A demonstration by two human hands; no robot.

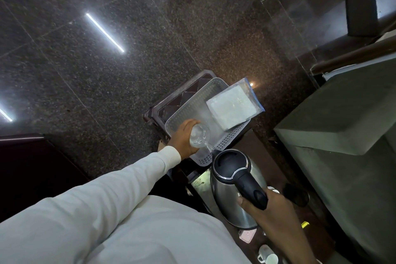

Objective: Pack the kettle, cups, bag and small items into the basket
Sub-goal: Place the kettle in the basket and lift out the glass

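White cups (pixel 267 254) sit at the bottom edge, partly cut off, near a pink phone (pixel 247 235). Right hand (pixel 265 206) closes its grip on the kettle (pixel 233 180) handle. Beyond, left hand (pixel 184 137) grips a clear bottle (pixel 199 136) over the basket (pixel 188 111), which holds a bag (pixel 232 105) on a dark stool (pixel 162 105).

Left arm stretched forward, sleeved; my left hand (pixel 183 138) curled in grip. Right hand (pixel 260 204) clenched lower, wrist bare.
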